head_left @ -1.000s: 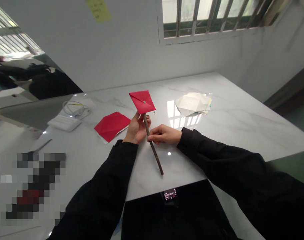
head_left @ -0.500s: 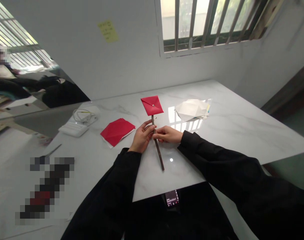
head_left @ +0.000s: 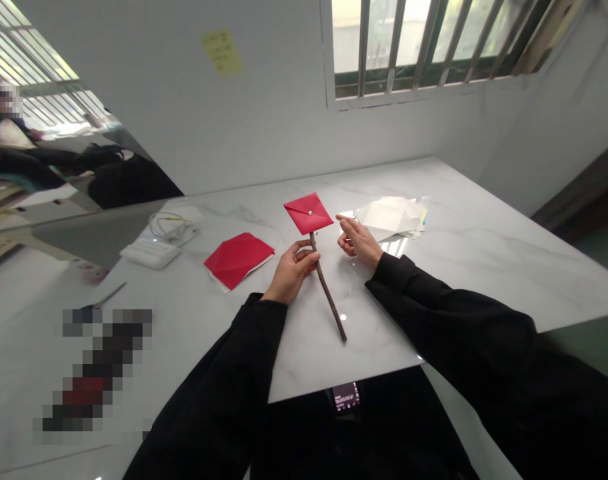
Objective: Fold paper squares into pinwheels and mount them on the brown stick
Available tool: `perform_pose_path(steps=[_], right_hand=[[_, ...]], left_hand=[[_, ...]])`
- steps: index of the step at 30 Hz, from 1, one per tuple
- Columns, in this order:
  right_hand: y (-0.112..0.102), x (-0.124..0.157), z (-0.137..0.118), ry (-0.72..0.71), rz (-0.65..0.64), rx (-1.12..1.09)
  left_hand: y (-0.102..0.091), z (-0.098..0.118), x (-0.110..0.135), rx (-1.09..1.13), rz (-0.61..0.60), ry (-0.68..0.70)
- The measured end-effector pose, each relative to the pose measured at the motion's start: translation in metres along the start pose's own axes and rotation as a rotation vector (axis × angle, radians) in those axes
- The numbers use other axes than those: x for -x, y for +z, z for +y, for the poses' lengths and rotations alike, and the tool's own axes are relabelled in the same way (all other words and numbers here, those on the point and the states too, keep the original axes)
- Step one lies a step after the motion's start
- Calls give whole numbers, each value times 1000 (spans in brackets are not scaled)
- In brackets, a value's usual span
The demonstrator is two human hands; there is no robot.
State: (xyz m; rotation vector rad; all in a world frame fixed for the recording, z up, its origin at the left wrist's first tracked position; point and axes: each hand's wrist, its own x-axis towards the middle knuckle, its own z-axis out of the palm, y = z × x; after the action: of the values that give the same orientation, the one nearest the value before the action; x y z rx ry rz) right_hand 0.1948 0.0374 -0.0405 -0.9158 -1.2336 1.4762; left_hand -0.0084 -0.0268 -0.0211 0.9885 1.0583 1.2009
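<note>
Marble-patterned desk (head_left: pixel 484 227) beneath a barred window (head_left: pixel 409 47), seen from its near edge. Left hand (head_left: pixel 290 272): thumb and fingers clamped around a brown stick (head_left: pixel 329 291), whose lower end slants toward the near edge; a folded red paper square (head_left: pixel 304 219) sits at the upper end, with a small bright pin (head_left: pixel 311 213) at its middle. Right hand (head_left: pixel 360 241): apart from the square, index finger extended toward its right corner, nothing visibly held. Likely faults: an off-centre push could crease the square or loosen the pin; a slack left grip could let the stick twist; a wide sweep of the right hand could scatter the white sheets (head_left: pixel 391 215) beyond it, toward the far right corner.
</note>
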Motion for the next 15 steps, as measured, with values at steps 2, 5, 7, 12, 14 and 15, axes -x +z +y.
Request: perform_pose_path(steps=[2, 5, 7, 12, 14, 15], right_hand=[[2, 2, -1, 16, -24, -22], [3, 1, 1, 32, -57, 17], [2, 0, 3, 44, -53, 52], [2, -2, 4, 29, -32, 35], [2, -1, 3, 21, -40, 19], [3, -1, 3, 23, -36, 14]], left_hand=[[0, 0, 0, -5, 1, 1], [0, -1, -1, 9, 3, 6], [0, -1, -2, 14, 1, 6], [0, -1, -2, 10, 13, 6], [0, -1, -2, 4, 12, 7], [0, -1, -2, 1, 11, 8]])
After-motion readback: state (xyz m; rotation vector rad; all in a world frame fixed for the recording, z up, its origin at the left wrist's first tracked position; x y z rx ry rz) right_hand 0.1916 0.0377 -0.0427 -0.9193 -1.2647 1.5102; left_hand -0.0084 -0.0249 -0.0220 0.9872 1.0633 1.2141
